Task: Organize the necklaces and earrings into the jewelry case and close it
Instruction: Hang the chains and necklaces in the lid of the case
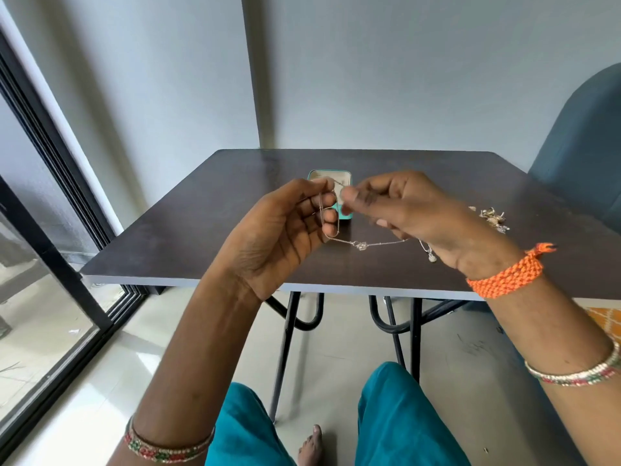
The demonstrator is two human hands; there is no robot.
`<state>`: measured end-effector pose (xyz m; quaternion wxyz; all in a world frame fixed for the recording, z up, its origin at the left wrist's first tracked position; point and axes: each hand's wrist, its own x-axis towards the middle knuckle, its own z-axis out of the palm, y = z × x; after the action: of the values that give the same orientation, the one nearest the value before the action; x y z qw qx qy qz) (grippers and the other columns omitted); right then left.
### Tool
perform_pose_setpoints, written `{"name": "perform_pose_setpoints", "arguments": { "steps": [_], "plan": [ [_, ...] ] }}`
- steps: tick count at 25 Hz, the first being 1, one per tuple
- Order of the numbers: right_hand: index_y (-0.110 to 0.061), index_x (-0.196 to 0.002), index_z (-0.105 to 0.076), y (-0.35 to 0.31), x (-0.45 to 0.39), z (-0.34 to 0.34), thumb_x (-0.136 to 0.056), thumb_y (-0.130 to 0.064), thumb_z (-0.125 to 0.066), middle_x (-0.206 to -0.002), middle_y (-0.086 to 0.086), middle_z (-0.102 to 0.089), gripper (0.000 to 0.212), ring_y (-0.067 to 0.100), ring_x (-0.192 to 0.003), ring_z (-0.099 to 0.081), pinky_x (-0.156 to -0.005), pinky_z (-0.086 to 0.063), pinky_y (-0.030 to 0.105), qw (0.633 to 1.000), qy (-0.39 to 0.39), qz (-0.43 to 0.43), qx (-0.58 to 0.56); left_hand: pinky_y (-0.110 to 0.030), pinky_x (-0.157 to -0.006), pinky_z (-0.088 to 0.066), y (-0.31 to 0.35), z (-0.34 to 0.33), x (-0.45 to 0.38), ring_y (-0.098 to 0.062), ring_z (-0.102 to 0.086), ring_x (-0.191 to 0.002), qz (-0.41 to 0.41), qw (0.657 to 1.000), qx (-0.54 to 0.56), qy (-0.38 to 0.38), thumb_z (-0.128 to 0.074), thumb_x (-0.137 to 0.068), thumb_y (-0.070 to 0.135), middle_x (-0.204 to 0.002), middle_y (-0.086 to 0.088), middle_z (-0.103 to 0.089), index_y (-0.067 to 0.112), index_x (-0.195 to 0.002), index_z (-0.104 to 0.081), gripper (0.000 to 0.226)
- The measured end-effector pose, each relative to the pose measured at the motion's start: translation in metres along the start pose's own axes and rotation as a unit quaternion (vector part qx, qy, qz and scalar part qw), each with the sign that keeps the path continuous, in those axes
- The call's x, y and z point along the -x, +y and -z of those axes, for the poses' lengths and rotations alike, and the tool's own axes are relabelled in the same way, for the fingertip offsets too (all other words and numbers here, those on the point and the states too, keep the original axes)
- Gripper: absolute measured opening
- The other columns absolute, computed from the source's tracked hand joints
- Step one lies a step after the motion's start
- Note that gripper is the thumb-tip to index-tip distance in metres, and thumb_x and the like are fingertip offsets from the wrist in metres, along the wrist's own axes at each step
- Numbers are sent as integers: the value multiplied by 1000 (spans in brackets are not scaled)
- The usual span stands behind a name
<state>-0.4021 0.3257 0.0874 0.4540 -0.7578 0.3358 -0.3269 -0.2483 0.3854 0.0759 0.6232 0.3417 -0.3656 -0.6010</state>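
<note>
A thin silver necklace (361, 244) with a small pendant hangs in a loop between both raised hands above the dark table (188, 230). My left hand (285, 230) holds one part of the chain in its curled fingers. My right hand (413, 213) pinches the other end near the clasp. Behind the hands stands the small teal jewelry case (331, 176), open, largely hidden by my fingers. A second pendant (431, 257) lies under my right hand. A heap of small earrings (492, 218) lies on the table to the right.
A dark blue chair (584, 156) stands at the table's right corner. A glass sliding door with a black frame (50, 264) runs along the left. A grey wall rises behind the table, and my knees in teal cloth sit below its front edge.
</note>
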Motion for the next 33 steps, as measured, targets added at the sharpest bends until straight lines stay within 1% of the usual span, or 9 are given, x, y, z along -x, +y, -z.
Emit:
{"name": "perform_pose_setpoints", "arguments": {
  "steps": [5,9,15,19,22,28,30,32,33],
  "plan": [
    [5,-95,-67,0,0,-19,-85,-8,-65,-65,4,-62,17,-3,-35,-46,-38,-30,3,999,-27,24,-28,-17,-48,-45,0,7,4,-4,-44,-43,-38,996,-77,26,-49,-92,9,-56,4,-50,9,-79,-61,18],
    [-7,-79,-63,3,-7,-27,-89,-8,-60,-38,-15,-47,11,-1,-30,-40,-36,-28,5,1000,-25,10,5,-19,-55,-51,2,16,7,-6,-49,-49,-51,991,-114,41,-50,-92,9,-56,4,-52,8,-81,-63,17],
    [-12,-71,-59,12,-14,-27,-90,-10,-56,-41,-13,-37,19,3,-38,-30,-40,-26,10,1000,-10,1,15,-25,-64,-45,5,23,10,-8,-51,-55,-45,967,-230,99,-53,-92,16,-59,9,-55,16,-83,-68,18],
    [-14,-75,-60,20,-17,-23,-90,-20,-61,-43,-11,-39,16,2,-38,-34,-42,-30,9,999,-35,-16,6,-18,-44,-34,5,17,12,-5,-44,-47,-1,986,-156,65,-50,-90,16,-57,9,-48,16,-82,-64,15],
    [-6,-73,-60,32,-16,-15,-88,-24,-63,-47,-9,-43,23,6,-45,-36,-48,-34,16,998,-58,-31,-18,-18,-43,-27,7,17,14,-5,-41,-50,35,998,-51,9,-52,-81,22,-54,10,-41,18,-76,-58,8],
    [-20,-49,-50,52,-15,-15,-85,-10,-62,-51,-3,-46,39,10,-52,-39,-57,-36,22,979,60,-85,-177,-15,-43,-25,-15,28,9,-2,-44,-52,67,993,93,25,-49,-87,25,-56,11,-41,21,-74,-55,15],
    [-18,-55,-51,58,-8,-22,-81,-11,-65,-51,-4,-46,30,8,-50,-38,-53,-32,22,997,66,-36,24,-13,-43,-26,-18,31,6,0,-45,-52,33,990,124,50,-47,-91,24,-62,11,-48,21,-84,-59,15],
    [-16,-60,-49,56,3,-31,-74,-15,-65,-48,-6,-44,22,9,-47,-37,-49,-33,23,963,31,65,259,-13,-42,-28,-19,32,4,-1,-46,-54,14,994,75,83,-44,-94,22,-71,10,-55,16,-97,-63,19],
    [-15,-62,-49,51,8,-35,-73,-17,-65,-49,-5,-45,19,11,-48,-40,-49,-35,24,945,25,102,309,-13,-42,-29,-21,32,3,-1,-45,-56,17,994,44,95,-44,-94,21,-74,9,-58,14,-101,-63,21]
  ]
}}
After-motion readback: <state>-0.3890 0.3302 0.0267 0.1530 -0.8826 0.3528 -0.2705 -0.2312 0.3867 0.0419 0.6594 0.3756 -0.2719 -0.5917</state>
